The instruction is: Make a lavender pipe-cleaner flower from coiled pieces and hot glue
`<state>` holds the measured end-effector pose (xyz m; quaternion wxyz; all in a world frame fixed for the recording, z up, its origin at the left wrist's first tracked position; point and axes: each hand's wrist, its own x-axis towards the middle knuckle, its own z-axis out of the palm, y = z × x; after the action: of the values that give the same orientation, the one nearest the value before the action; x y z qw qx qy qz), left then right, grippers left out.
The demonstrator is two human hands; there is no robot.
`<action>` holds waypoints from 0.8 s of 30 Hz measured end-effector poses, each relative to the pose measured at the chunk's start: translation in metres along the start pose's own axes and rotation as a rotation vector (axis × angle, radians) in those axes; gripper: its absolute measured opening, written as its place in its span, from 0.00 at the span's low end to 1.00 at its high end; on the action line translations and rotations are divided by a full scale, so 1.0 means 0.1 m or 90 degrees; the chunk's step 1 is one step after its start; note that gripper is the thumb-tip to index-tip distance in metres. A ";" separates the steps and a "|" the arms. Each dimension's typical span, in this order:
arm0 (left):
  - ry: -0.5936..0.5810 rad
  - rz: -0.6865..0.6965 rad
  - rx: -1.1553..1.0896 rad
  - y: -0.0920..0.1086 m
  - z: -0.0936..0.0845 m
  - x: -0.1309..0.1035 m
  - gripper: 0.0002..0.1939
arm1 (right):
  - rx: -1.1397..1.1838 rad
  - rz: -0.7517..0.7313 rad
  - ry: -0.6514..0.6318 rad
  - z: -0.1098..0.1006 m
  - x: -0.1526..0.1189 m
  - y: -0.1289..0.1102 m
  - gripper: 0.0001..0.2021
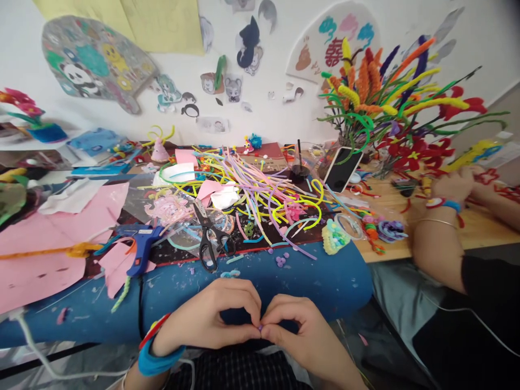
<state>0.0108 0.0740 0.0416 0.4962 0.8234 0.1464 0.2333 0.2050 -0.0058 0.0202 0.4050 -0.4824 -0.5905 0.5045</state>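
My left hand [217, 314] and my right hand [303, 325] meet fingertip to fingertip at the table's front edge. Between their thumbs and index fingers they pinch a small purple piece [260, 327]; mostly covered by the fingers, its kind cannot be made out. On the blue mat [333, 279] just beyond lie several little purple balls [281, 260] and a light blue fuzzy bit [229, 274]. Black-handled scissors [210, 238] rest open behind my left hand. Farther back spreads a tangled heap of coloured pipe cleaners [252, 189].
A blue glue gun [144, 249] lies at left beside pink sheets [44, 238]. At right a phone [343, 169] leans against a vase of pipe-cleaner flowers [365, 97]. Another person's arms [441, 238] work at the wooden table. A yellow-green fuzzy craft piece [335, 236] sits near the mat's edge.
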 end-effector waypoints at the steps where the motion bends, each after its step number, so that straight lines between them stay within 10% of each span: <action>1: -0.002 -0.005 -0.001 0.00 0.00 0.00 0.03 | -0.002 0.003 0.000 0.00 0.00 0.00 0.04; 24: -0.006 -0.011 0.038 -0.04 0.03 -0.06 0.06 | 0.003 0.008 -0.014 0.01 0.02 0.02 0.05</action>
<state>0.0071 0.0710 0.0359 0.4739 0.8377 0.1583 0.2204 0.2036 -0.0045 0.0177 0.3968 -0.4796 -0.5904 0.5137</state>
